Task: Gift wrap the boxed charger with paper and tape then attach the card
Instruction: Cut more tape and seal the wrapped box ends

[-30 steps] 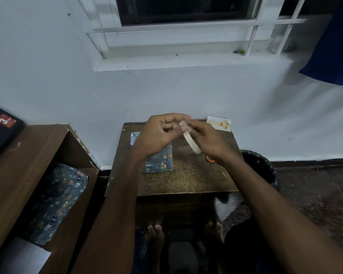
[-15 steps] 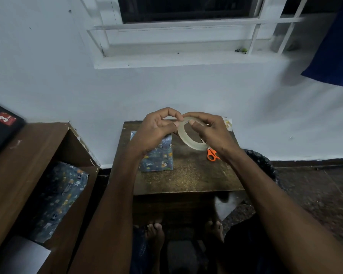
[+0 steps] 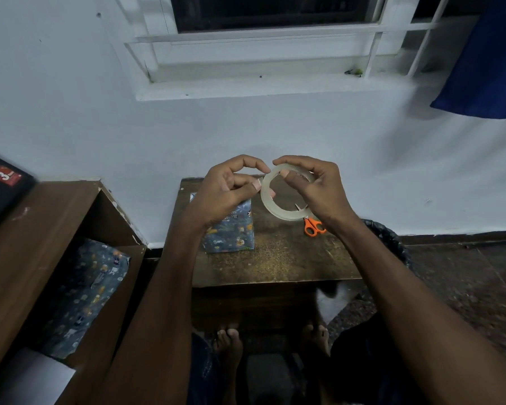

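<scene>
Here the right hand (image 3: 319, 194) grips a roll of clear tape (image 3: 278, 211), thumb tucked through the ring and fingers curled over its top rim, holding it up in the air above the table. The left hand (image 3: 225, 191) meets the roll's left edge, its thumb and forefinger pinching at the rim of the tape; whether a loose end is caught between them cannot be told.

Below the hands stands a small dark wooden table (image 3: 275, 264) with a worn, speckled top, pushed against a pale painted wall (image 3: 275, 133). A white-framed window (image 3: 263, 48) sits high in that wall, and a blue cloth (image 3: 485, 68) hangs at the upper right. The floor (image 3: 465, 282) is dark and mottled.

On the table, under the left wrist, rests the wrapped box (image 3: 231, 232), covered in blue patterned paper; the forearm hides part of it. Orange-handled scissors (image 3: 313, 225) lie just to the right of the roll, their blades partly seen through the ring. A black bin bag (image 3: 389, 238) shows behind the right forearm. To the left is a brown wooden shelf unit (image 3: 41, 229) holding more blue patterned paper (image 3: 88, 293), a white sheet (image 3: 32, 378) beneath it, and a dark box with a red label (image 3: 3, 182) on top.

Count: two hands, one tape roll, one wrapped box, one pair of scissors, two bare feet (image 3: 231, 343) under the table.
</scene>
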`<state>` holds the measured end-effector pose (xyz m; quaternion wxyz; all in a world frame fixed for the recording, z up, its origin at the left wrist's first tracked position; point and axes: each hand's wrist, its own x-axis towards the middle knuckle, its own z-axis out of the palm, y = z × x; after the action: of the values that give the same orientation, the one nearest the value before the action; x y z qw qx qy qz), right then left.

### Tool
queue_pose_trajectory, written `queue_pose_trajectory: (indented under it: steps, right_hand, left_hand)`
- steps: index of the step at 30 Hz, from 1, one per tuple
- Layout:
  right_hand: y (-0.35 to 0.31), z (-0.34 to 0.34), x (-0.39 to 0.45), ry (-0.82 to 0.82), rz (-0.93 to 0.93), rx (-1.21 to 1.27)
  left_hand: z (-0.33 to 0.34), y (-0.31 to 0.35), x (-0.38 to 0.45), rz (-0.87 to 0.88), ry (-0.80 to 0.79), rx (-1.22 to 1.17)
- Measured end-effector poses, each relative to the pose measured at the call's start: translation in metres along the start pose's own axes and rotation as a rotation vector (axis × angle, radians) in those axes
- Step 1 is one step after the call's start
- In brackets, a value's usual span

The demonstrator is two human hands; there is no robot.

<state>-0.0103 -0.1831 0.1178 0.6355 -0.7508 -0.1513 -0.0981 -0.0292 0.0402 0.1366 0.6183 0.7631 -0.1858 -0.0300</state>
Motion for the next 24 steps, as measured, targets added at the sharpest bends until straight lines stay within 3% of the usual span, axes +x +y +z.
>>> queue_pose_trajectory:
  steps: [4,9,13,18,21,24]
  right_hand:
    - [0.006,0.005,0.000,-0.063,0.120,0.023]
    - [0.008,0.018,-0.006,-0.273,0.263,-0.086]
    - [-0.003,0.023,-0.008,-0.445,0.567,0.184]
    - [-0.009,0.014,-0.007,-0.539,0.557,0.485]
    - [-0.008,0.011,-0.009,-0.534,0.477,0.366]
    - [-0.004,0.011,-0.008,-0.414,0.460,0.243]
  left_hand:
    - [0.004,0.003,0.001,-0.030,0.075,-0.008]
    - [0.012,0.005,0.004,-0.055,0.164,-0.012]
    - [0.016,0.009,0.006,-0.102,0.248,0.012]
    - [0.019,0.005,0.012,-0.129,0.339,0.004]
    - [0.020,0.000,0.015,-0.126,0.377,0.030]
    - [0.021,-0.003,0.016,-0.120,0.390,0.040]
